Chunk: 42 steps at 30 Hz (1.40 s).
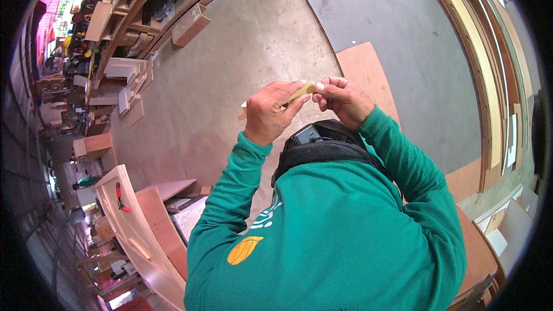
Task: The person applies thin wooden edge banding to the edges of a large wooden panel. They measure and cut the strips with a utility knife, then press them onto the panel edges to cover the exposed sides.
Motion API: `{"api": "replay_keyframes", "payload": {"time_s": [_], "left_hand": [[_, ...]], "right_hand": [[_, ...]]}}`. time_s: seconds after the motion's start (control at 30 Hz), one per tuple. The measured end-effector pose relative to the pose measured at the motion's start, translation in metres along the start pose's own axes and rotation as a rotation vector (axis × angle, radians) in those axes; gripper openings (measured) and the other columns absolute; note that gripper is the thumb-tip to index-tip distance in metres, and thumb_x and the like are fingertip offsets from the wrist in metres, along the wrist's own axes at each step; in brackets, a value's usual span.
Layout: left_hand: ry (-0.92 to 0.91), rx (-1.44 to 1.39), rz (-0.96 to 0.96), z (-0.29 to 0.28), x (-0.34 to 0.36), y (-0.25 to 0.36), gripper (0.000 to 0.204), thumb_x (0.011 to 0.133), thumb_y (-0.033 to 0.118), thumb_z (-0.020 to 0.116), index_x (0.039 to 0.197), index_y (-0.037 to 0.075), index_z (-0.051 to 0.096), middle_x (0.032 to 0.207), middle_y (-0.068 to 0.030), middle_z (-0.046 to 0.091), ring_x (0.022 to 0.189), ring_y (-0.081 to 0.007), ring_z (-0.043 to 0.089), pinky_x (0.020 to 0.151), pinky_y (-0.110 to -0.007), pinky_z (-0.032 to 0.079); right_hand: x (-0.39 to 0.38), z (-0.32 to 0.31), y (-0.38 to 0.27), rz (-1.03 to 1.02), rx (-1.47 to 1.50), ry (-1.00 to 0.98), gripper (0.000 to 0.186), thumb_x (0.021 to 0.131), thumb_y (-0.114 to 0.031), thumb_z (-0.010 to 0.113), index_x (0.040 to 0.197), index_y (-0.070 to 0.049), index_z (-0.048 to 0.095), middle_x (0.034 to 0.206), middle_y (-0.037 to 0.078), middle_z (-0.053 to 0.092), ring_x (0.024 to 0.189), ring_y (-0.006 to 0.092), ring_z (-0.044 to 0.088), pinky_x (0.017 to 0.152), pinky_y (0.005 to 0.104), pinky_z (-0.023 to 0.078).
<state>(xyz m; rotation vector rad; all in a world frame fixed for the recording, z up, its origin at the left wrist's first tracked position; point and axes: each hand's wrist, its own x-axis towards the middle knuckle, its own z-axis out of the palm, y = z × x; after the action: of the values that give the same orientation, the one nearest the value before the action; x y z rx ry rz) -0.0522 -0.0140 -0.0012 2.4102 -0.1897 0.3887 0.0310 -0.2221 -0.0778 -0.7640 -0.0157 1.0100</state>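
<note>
In front of my waist, both hands meet on a small yellowish-tan strip (303,90); its exact kind I cannot make out. My left hand (268,109) is closed, with the strip between its thumb and fingers. The strip's far right end touches the thumb and fingertips of my right hand (344,101), pinched together there. Past the left edge of my left hand a light tan piece (242,117) sticks out; whether it joins the strip is hidden. Just below the hands is a black waist bag (328,151) with a grey device on it.
Wooden shelving (129,29) cluttered with tools stands at the far left. A light wooden panel (135,224) at lower left carries a red clamp-like tool (121,196). Grey sheet (403,57) and plywood (368,72) lie right, beside long boards (469,52). Concrete floor (230,52) spreads ahead.
</note>
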Motion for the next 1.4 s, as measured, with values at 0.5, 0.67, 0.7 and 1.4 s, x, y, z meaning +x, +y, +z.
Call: {"api": "replay_keyframes", "payload": {"time_s": [0.5,0.67,0.7,1.4], "left_hand": [[0.627,-0.69,-0.433,0.028,0.062,0.036,0.023,0.097,0.017,0.086,0.112,0.0,0.079,0.097,0.0012,0.075,0.085,-0.0059,0.062,0.076,-0.024,0.053],[0.71,-0.849,-0.396,0.021,0.076,0.031,0.022,0.1,0.015,0.083,0.113,0.002,0.072,0.103,-0.0031,0.076,0.088,-0.0095,0.069,0.076,-0.026,0.055],[0.667,-0.876,-0.426,0.018,0.077,0.029,0.022,0.101,0.016,0.08,0.115,0.002,0.068,0.105,-0.0044,0.076,0.089,-0.0108,0.07,0.077,-0.027,0.056],[0.126,-1.583,-0.367,-0.018,0.048,-0.03,0.051,0.114,0.042,0.055,0.145,0.002,0.059,0.111,-0.0065,0.069,0.102,-0.0197,0.071,0.1,-0.045,0.064]], "right_hand": [[0.041,0.045,0.004,-0.51,-0.727,-0.1,0.028,0.106,-0.015,0.067,0.128,0.0,0.07,0.115,0.008,0.076,0.108,0.0167,0.07,0.095,0.0346,0.057],[0.057,0.05,0.013,-0.626,-0.849,-0.001,0.021,0.109,-0.017,0.06,0.113,-0.001,0.073,0.096,0.015,0.077,0.091,0.0239,0.073,0.083,0.037,0.057],[0.052,0.053,0.009,-0.652,-0.94,0.018,0.02,0.109,-0.018,0.06,0.111,-0.001,0.072,0.096,0.016,0.076,0.09,0.0255,0.073,0.082,0.0379,0.057],[0.027,0.06,-0.006,-0.242,-0.621,-0.124,0.029,0.115,-0.029,0.058,0.11,-0.002,0.065,0.085,0.003,0.065,0.081,0.0137,0.065,0.075,0.034,0.055]]}}
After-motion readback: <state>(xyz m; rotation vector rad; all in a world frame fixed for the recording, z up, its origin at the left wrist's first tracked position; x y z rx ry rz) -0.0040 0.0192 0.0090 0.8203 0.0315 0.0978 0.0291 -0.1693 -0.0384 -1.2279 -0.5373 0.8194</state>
